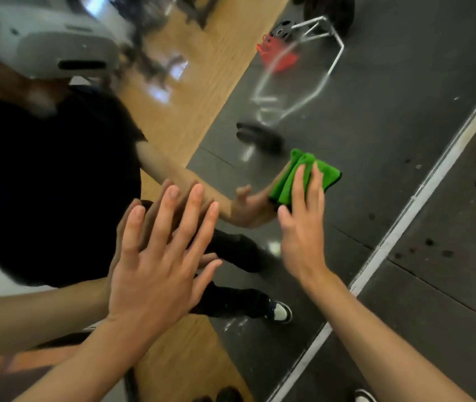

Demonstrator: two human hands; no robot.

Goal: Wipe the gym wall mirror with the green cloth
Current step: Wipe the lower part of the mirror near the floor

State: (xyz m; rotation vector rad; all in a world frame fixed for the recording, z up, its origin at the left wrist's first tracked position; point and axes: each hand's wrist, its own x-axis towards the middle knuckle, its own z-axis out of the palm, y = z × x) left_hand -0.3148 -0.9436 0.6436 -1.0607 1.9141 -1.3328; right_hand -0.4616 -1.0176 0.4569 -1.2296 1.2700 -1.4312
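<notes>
Right grip [303, 236] flat on green cloth [286, 181], against mirror [361, 117]

Left hand [155, 265] flat on mirror [376, 126], fingers straight and spread; bare forearm reaches in from lower left. Right hand [303, 236] further right, fingers straight, pressing cloth [325, 175] to glass. Thumb splayed; bare forearm enters from lower right.

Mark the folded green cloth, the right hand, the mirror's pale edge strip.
folded green cloth [328, 177]: head view, bare right corner.
right hand [303, 236]: head view, back of hand.
mirror's pale edge strip [380, 250]: head view, mid-length.
</notes>
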